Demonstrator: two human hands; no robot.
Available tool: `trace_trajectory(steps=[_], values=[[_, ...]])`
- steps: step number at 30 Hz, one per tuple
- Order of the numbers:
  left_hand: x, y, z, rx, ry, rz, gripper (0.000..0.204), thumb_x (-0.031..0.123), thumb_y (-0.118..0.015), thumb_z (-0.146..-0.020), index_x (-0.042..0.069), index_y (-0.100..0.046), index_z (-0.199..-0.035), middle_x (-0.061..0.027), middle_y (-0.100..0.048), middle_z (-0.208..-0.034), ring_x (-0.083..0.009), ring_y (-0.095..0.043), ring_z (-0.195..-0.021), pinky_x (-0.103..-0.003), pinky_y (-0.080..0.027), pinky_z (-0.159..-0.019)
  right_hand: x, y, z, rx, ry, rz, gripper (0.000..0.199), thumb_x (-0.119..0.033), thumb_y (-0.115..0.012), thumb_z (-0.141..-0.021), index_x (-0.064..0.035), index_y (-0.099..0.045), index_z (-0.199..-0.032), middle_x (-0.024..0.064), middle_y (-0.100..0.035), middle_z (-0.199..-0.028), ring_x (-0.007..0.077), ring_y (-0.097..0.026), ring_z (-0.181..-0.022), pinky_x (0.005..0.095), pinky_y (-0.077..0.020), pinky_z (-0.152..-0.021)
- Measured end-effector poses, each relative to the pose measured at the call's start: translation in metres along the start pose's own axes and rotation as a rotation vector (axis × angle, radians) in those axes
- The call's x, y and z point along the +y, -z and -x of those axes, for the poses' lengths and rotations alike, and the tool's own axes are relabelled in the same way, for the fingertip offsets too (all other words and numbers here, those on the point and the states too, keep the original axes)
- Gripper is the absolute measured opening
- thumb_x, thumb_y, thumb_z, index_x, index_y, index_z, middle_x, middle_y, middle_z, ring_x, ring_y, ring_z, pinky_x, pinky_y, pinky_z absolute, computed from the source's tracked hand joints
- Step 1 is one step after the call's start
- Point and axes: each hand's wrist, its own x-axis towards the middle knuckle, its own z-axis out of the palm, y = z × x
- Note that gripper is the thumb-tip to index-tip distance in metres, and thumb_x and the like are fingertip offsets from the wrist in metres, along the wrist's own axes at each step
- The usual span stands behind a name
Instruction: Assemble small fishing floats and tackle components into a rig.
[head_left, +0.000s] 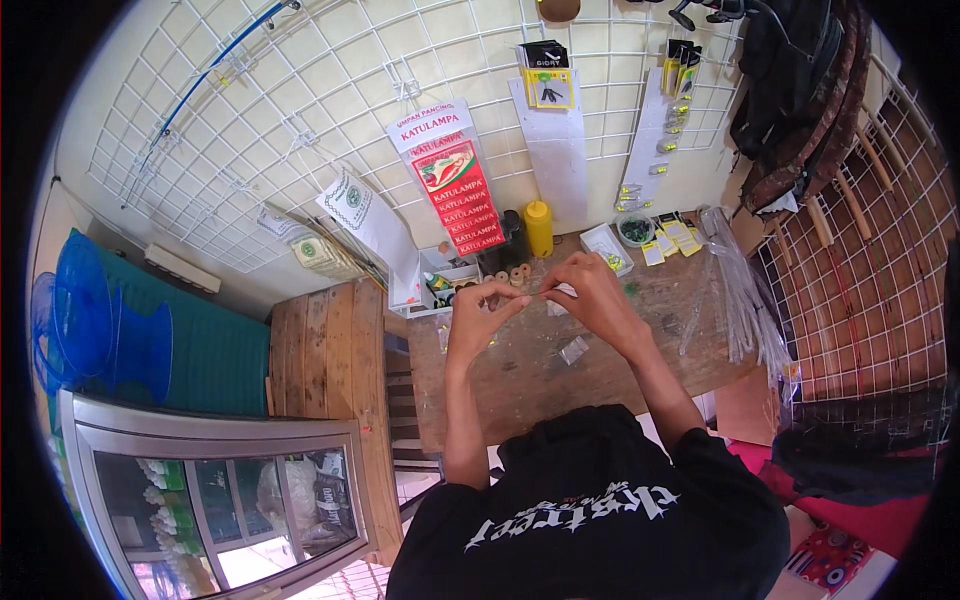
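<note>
Above the wooden table (480,385), my left hand (486,315) and my right hand (597,303) meet almost fingertip to fingertip. Both are closed in a pinch, thumb against forefinger. Whatever they pinch is too small to make out; a tiny reddish spot shows at the left fingertips. Something pale shows under the right fingers. A small clear plastic packet (574,349) lies on the table just below my right hand. Beyond my hands stand several small tan spools (515,275), a yellow squeeze bottle (539,228) and a dark bottle (514,236).
At the table's back are a white open box (607,247), a bowl of dark green bits (636,231) and yellow-and-white packets (671,240). Clear plastic sleeves (735,290) hang over the right side. A white wire grid (330,90) carries hanging packs. A glass-fronted cabinet (215,425) stands left.
</note>
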Motion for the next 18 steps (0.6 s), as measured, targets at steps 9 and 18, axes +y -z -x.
trace_trajectory(steps=[9,18], values=[[0.002,0.000,0.002,0.021,0.007,-0.055,0.011,0.010,-0.077,-0.073,0.003,-0.071,-0.079,0.0029,-0.062,-0.069,-0.0031,-0.043,-0.060,-0.022,-0.032,-0.056,0.004,0.000,0.002,-0.015,0.064,0.132,0.008,-0.012,-0.067,-0.076,-0.0085,-0.068,-0.083,0.0078,-0.064,-0.081,0.0244,-0.058,-0.085,0.0371,-0.0420,-0.078],[-0.004,0.001,0.003,-0.012,0.049,-0.020,0.016,0.017,-0.077,-0.073,0.003,-0.071,-0.079,0.0023,-0.061,-0.066,-0.0066,-0.040,-0.059,-0.024,-0.032,-0.056,0.001,0.006,-0.007,0.021,0.084,0.163,0.009,-0.014,-0.069,-0.076,-0.0092,-0.068,-0.084,0.0086,-0.060,-0.076,0.0247,-0.056,-0.081,0.0362,-0.0416,-0.076]])
